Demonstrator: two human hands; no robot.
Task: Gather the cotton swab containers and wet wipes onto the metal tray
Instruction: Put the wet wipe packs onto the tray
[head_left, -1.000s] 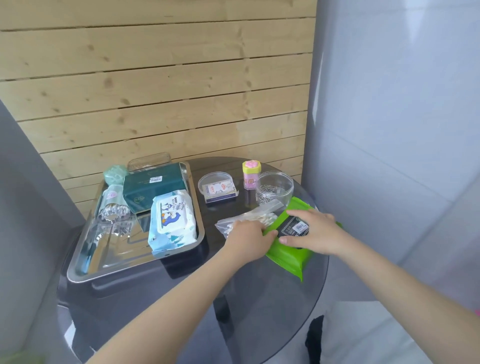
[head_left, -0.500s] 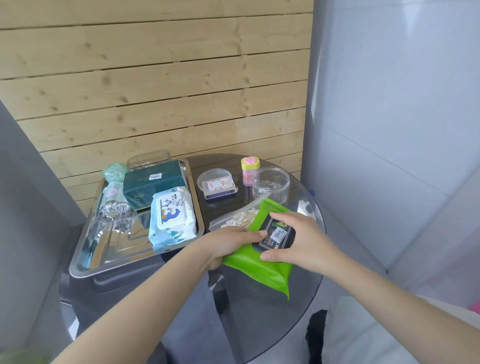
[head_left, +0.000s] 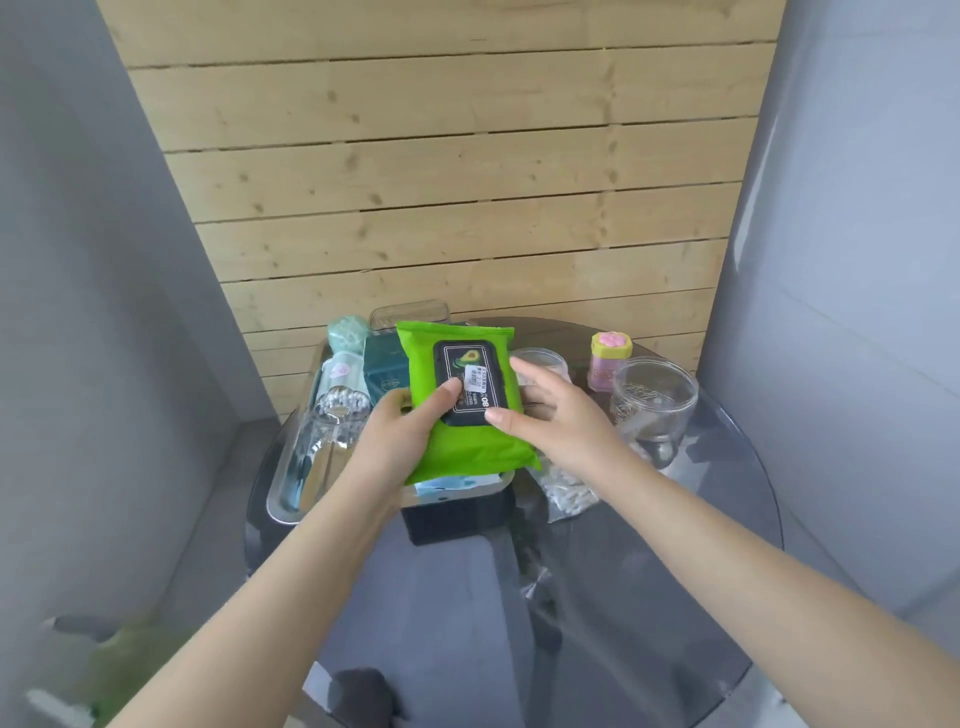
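A green pack of wet wipes (head_left: 457, 452) with a black flap lid sits above the right side of the metal tray (head_left: 291, 483). My left hand (head_left: 400, 441) grips its left edge, thumb on the lid. My right hand (head_left: 556, 421) touches its right edge with fingers spread. Beneath it shows the edge of a white and blue wipes pack (head_left: 447, 483). The tray also carries a dark teal box (head_left: 382, 369) and a clear cotton swab container (head_left: 340, 415). On the table to the tray's right lies a clear bag of cotton swabs (head_left: 566, 491).
On the round dark glass table (head_left: 649, 597) stand a clear round jar (head_left: 652, 402), a yellow and pink small container (head_left: 610, 358) and a clear round lidded box (head_left: 545, 361). A wooden slat wall is behind; grey walls close in on both sides.
Both hands lifted the green wipes pack off the table's right side and carried it left over the tray. The bag of swabs stayed on the table.
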